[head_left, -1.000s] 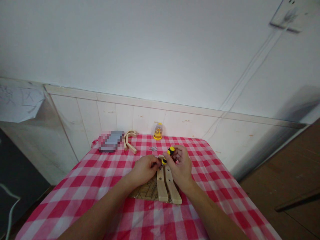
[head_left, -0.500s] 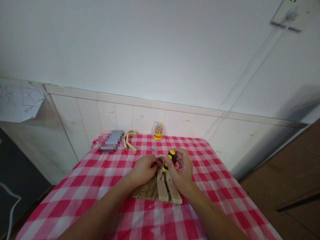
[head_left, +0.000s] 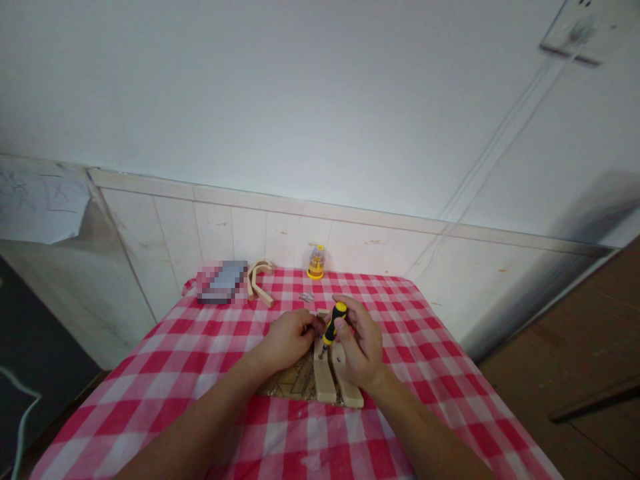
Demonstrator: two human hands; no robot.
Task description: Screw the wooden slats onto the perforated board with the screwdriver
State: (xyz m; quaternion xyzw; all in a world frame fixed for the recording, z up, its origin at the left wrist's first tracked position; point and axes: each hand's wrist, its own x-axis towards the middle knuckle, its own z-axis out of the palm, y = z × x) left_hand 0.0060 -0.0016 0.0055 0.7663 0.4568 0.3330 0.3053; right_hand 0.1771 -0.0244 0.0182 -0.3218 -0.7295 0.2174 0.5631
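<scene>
My right hand (head_left: 364,343) is wrapped round a yellow and black screwdriver (head_left: 336,321). The tool slants down to the left, its tip at a hole in a bent wooden piece (head_left: 325,383). At that piece's upper part, my left hand (head_left: 294,339) pinches with its fingers closed; the fingertips are partly hidden. A second bent wooden piece (head_left: 351,395) lies alongside on the right, partly under my right hand. Both pieces rest on a brown patterned board (head_left: 287,383), which my left forearm partly covers.
Toward the wall stand a clear-topped yellow bit case (head_left: 316,263) and more curved wooden parts (head_left: 261,293). A blurred-out grey device (head_left: 225,281) lies at the back left. Small metal bits (head_left: 306,297) lie behind my hands on the checked tablecloth (head_left: 425,400).
My right hand has shifted slightly left, and the screwdriver stands a little differently in its fingers, with the tip still at the hole. My left hand stays in place.
</scene>
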